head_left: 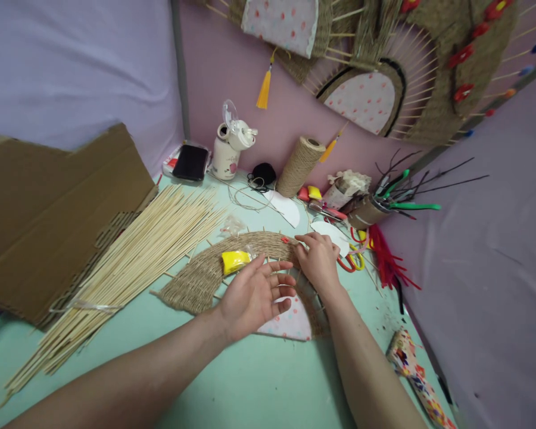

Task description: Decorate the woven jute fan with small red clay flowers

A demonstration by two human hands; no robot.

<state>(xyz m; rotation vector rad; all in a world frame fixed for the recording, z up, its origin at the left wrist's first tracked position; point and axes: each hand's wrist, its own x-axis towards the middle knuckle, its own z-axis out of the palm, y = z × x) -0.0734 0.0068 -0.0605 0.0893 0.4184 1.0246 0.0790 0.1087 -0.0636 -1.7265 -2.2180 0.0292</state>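
A fan-shaped piece woven from twine over thin sticks (192,280) lies on the table, with a spotted white fabric half-disc (290,322) at its inner edge. Over it, my left hand (254,298) is held palm up with its fingers spread, holding nothing. My right hand (318,262) rests at the woven band's upper right, its fingers bent together on the band; whatever is between the fingertips is hidden. Just left of those fingertips a small orange-red bit (284,240) sits on the weave. A yellow packet of clay-like material (235,261) lies on the band near my left hand.
A bundle of thin sticks (129,262) and cardboard (62,208) lie left. Behind stand a white bottle (226,158) and a twine spool (300,167). Scissors (356,260), red fuzzy stems (386,259) and a tool holder (368,214) are right. Woven decorations (366,98) hang above.
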